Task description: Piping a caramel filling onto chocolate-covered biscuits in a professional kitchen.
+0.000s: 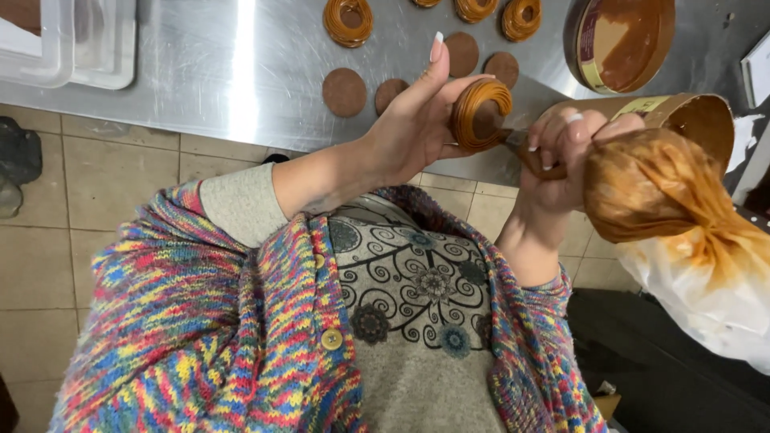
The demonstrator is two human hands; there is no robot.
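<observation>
The person's left hand (413,120) holds up a round brown cookie (480,115) just in front of the steel table (241,80). The fingers (437,60) are curled around the cookie's edge, with the thumb under it, so it sits like a little plate facing the piping bag (650,188). The right hand (561,156) is closed tight around the neck of that bag, and the bag's tip touches the cookie's near side. A ring of sticky caramel already runs around the top of the cookie. The cookie looks thin, light and easy to snap, so I think it is best held by the rim with a soft grip, well clear of the gooey top. The bag looks soft and squashy, full and heavy at the back, and best squeezed near the tip. On the table, beyond the held cookie, lie plain brown cookies (344,91) and, farther back, ones with caramel rings (348,21). A big tub of caramel (622,40) stands on the table above the right hand.
</observation>
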